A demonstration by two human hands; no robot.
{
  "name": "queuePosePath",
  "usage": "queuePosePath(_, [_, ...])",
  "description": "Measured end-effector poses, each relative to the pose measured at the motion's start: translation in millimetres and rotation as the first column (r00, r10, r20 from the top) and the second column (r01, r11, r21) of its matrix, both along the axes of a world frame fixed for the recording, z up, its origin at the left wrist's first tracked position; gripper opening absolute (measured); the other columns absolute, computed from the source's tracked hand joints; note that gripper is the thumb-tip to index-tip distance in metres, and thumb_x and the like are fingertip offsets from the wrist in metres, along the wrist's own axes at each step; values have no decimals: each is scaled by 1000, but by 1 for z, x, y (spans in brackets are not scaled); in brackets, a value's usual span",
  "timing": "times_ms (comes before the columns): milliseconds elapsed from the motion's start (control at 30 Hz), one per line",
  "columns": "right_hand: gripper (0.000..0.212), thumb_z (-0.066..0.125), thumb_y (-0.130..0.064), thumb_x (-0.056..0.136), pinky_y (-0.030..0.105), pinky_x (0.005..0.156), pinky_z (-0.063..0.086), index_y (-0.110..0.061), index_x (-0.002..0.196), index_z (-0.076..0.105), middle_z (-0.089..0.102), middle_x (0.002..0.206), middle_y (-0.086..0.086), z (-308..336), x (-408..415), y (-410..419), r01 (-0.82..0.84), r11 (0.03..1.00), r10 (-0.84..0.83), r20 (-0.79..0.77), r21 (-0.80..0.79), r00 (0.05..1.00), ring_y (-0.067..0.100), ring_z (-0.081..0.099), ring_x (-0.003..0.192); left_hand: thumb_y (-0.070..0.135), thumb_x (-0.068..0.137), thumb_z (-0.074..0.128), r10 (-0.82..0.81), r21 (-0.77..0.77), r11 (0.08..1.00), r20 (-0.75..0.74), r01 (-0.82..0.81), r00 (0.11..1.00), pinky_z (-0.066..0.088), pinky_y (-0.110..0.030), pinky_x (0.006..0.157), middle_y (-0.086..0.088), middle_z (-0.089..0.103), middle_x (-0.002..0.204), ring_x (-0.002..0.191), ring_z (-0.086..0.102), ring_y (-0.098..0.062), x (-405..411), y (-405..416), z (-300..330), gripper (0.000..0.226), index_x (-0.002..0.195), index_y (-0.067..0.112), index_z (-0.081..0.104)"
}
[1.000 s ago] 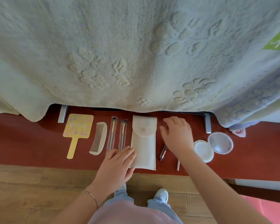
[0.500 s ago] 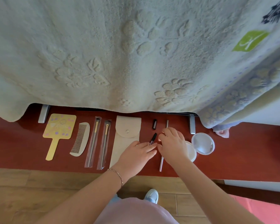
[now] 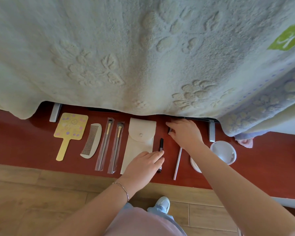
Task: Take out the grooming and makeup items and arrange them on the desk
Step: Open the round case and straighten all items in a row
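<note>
Since the earlier frame the right hand [image 3: 186,133] has moved up to the small black cap [image 3: 169,130] and pinches it, while the left hand [image 3: 144,163] rests flat, fingers together, on the black liner pen [image 3: 161,151]. Hand mirror [image 3: 70,130], comb [image 3: 92,140], two sleeved brushes [image 3: 107,143], pouch [image 3: 139,142], silver stick [image 3: 177,163] and open compact [image 3: 222,152] already lie in a row on the desk [image 3: 20,142]. Judged nearly complete: only pen and cap remain to be aligned.
</note>
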State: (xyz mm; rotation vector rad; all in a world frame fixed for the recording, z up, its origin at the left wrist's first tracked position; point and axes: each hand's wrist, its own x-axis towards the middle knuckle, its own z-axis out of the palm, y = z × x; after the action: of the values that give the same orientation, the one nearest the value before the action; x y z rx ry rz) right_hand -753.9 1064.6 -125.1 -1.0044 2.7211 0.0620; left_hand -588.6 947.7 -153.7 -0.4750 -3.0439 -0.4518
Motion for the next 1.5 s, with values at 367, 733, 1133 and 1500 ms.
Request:
queuePosePath(367, [50,49,-28,93,37,86,45,-26,141,36,59,124,2,-2,12,-16,37,992,-20,135,-125,991,25,54,111,20,51,90,9,-12,1000,-15,-9,1000,54,-25,78,-2,69,112,90,68,-12,5,5,-2,53,101,20,72])
queuePosePath(733, [51,47,-23,95,30,98,37,-21,144,32,43,145,0,2,14,-21,2,991,23,189,-132,982,20,44,127,24,54,89,6,-6,1000,-35,-7,999,54,-24,80,-1,69,113,91,67,-12,8,3,-3,50,101,20,72])
queuePosePath(1133, [8,61,-13,80,39,64,44,-6,80,65,60,78,11,13,35,26,242,920,-297,-147,-309,943,34,55,75,46,72,73,-28,-18,999,-80,27,996,52,-29,85,-1,67,117,103,64,-15,8,4,-1,47,108,18,68])
queuePosePath(1500, [38,39,-43,93,39,93,32,-20,106,67,56,114,-1,1,62,35,329,936,-326,-44,124,944,21,43,111,22,65,82,-73,-63,996,-53,69,996,52,-29,85,-2,66,119,103,65,-16,3,13,-11,44,107,19,70])
